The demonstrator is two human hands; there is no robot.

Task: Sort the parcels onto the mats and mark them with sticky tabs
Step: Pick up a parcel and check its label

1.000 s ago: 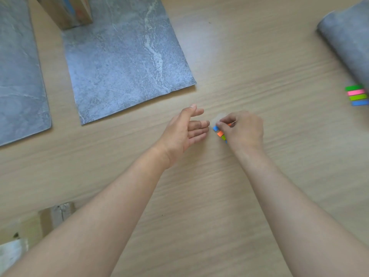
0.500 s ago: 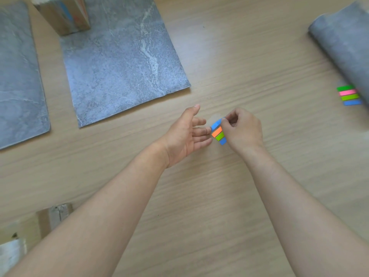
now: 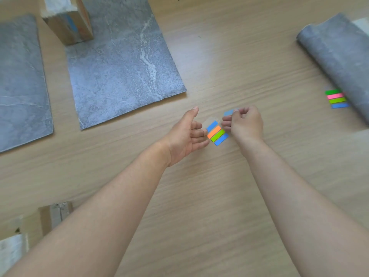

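Bare table (image 3: 239, 56) lies open between middle mat (image 3: 119, 66) and rolled mat (image 3: 335, 56) (parcel (image 3: 67, 25) blocks its far corner).

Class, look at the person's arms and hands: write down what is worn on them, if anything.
The left hand and the right hand are bare: no gloves, no watch or bracelet at the wrists, no ring that shows. Both forearms are uncovered; no sleeve comes into view up to the picture's edge.
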